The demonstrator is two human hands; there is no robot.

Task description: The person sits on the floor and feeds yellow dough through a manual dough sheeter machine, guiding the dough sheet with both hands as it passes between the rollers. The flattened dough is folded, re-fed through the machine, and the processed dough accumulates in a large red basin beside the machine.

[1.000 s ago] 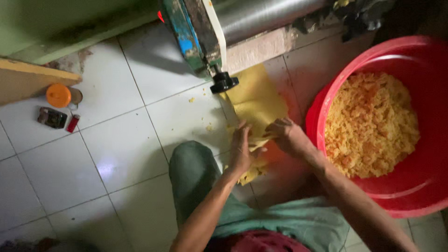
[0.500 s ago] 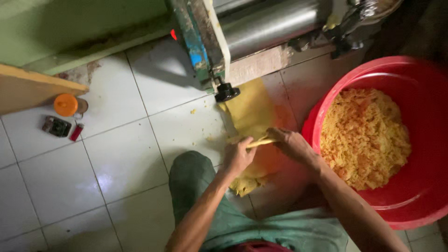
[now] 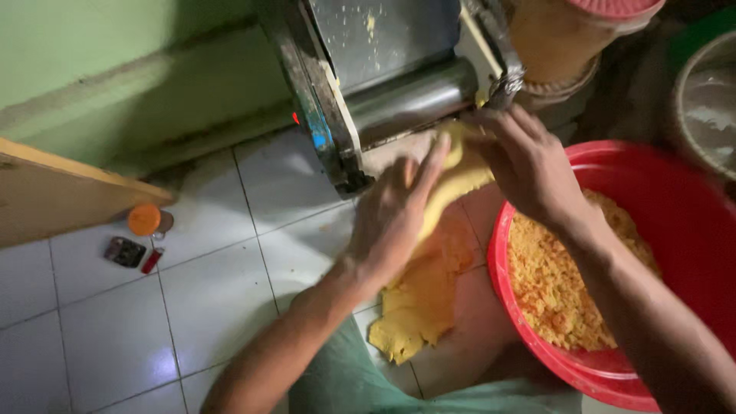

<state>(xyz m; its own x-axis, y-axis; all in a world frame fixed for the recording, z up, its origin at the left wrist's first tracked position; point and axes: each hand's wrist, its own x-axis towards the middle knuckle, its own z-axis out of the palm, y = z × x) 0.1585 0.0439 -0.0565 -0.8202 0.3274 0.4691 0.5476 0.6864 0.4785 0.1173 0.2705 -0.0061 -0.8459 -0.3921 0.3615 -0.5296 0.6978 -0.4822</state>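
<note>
- Leftmost, well to the left of the roller machine (image 3: 383, 84), a wooden board (image 3: 69, 195) slants in from the frame edge above the white tiled floor (image 3: 100, 322).
- Just below the board, still left of the machine, an orange round lid (image 3: 144, 219), a small dark flat object (image 3: 125, 251) and a small red object (image 3: 152, 261) lie close together on the floor.
- At centre, the machine stands against a green wall (image 3: 115, 46); its steel roller (image 3: 414, 100) runs across between a blue-edged side frame (image 3: 318, 130) and a metal fitting on the far side.
- Directly below the machine's roller, a sheet of yellow dough (image 3: 429, 284) hangs down from the outlet, its lower end lying in a crumpled heap on the floor.
- The left hand (image 3: 395, 218), in front of the machine's lower edge, lies flat and open, fingers extended, pressed against the left face of the dough sheet.
- The right hand (image 3: 529, 165), just right of the roller's end, is partly curled with its fingers on the upper end of the dough at the outlet; whether it pinches the sheet cannot be told.
- Right of the machine, a large red basin (image 3: 690, 230) holds crumbly yellow-orange dough crumbs (image 3: 560, 284); the right forearm crosses over it.
- Above the basin, beside the machine's right end, a tan cylindrical container (image 3: 560, 46) and a pale round vessel (image 3: 709, 107) are partly in view.
</note>
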